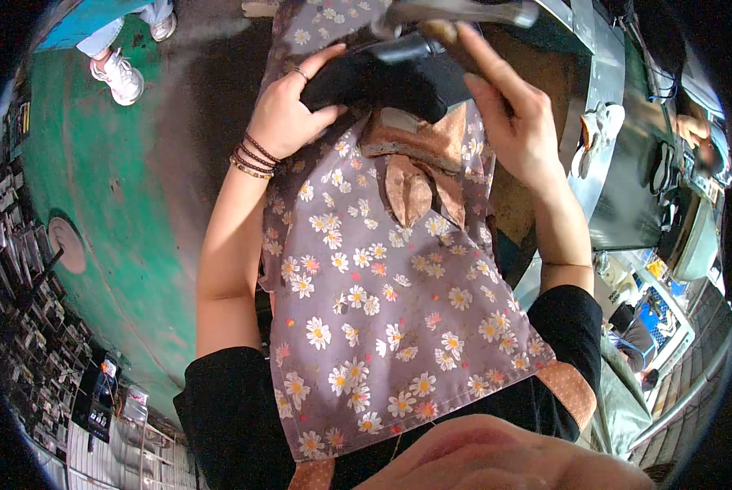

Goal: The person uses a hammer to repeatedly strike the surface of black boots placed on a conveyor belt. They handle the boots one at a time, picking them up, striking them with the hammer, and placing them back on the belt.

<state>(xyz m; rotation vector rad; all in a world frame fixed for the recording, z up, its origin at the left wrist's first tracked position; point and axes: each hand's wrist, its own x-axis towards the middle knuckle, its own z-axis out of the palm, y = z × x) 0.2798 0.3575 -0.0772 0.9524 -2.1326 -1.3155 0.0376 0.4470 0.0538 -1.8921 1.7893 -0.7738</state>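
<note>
My left hand [288,114] is closed round the left end of a black, partly glossy piece [390,82], perhaps a shoe part; its exact kind does not show. The index finger lies along the piece's upper edge, with the thumb below. At the other end, my right hand [517,118] spans the piece between thumb and a long, straight index finger, whose tip is smeared by motion. Just beyond the fingers lies a blurred, greyish, elongated thing [484,11]. Under the black piece, a tan bow [411,188] hangs on my flowered apron [382,310].
White shoes [598,135] stand on a metal ledge [619,73] at the right. Darker shoes [664,167] lie farther right, near another person's hand [692,126]. On the green floor [129,245] at the far left, someone's white sneaker [121,79] shows. Crowded racks [23,269] line the left rim.
</note>
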